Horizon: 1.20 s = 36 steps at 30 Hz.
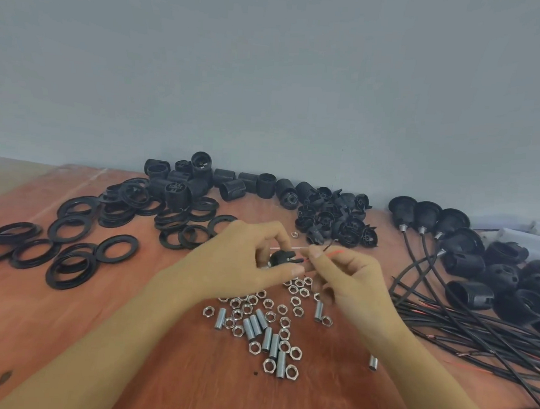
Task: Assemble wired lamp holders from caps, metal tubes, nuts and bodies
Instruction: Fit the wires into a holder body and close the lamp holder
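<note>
Above the nuts, left hand gripping black cap, right hand pinching its wires.

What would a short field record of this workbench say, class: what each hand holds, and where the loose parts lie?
left hand: grips a small black cap
right hand: pinches thin red and white wires at the cap
nuts and metal tubes: scattered below the hands
black rings: spread at left
threaded bodies: along the wall
wired holders: heaped at right
table: reddish wood
</note>
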Each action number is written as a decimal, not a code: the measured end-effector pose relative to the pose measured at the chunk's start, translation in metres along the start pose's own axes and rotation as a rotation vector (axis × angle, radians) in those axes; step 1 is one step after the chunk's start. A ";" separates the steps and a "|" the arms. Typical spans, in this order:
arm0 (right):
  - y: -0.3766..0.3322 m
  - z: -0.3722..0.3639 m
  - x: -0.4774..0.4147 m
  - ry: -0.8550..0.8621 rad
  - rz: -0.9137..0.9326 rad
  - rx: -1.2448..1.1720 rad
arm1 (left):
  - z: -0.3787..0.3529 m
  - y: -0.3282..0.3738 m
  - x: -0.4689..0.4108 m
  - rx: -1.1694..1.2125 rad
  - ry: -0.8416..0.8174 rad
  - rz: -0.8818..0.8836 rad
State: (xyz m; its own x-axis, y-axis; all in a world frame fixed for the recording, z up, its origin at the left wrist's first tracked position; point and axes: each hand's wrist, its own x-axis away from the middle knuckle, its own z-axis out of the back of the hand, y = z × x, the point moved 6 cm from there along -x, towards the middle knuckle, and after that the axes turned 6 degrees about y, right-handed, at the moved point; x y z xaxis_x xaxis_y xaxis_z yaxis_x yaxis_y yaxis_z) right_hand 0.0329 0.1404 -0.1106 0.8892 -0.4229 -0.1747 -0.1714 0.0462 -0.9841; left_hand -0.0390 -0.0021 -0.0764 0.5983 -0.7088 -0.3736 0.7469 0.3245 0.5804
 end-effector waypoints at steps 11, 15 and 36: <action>0.000 0.016 -0.005 0.126 0.028 -0.029 | -0.015 -0.001 0.006 -0.060 0.233 -0.088; -0.001 -0.002 0.001 -0.014 0.069 0.029 | -0.017 0.005 0.007 -0.013 0.261 -0.141; -0.035 -0.035 -0.044 -0.018 0.266 0.192 | 0.010 -0.039 0.006 0.241 0.683 -0.046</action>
State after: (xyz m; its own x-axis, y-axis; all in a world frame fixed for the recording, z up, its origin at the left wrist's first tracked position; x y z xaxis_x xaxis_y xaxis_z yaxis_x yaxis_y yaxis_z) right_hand -0.0156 0.1258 -0.0676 0.8316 -0.3573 -0.4252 -0.3169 0.3235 -0.8916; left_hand -0.0671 -0.0251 -0.0938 0.6742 -0.1440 -0.7244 0.7382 0.1011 0.6670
